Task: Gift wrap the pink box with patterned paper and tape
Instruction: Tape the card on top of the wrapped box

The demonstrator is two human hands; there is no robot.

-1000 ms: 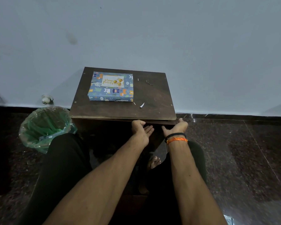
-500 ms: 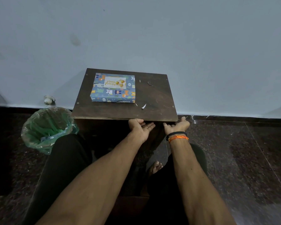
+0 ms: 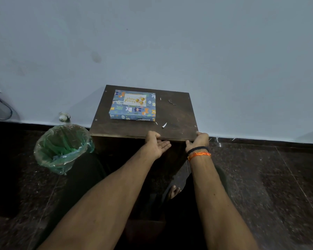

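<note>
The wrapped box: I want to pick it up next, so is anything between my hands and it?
Nothing visible blocks it. Only small paper scraps lie on the table between the left hand, the right hand and the wrapped box.
</note>
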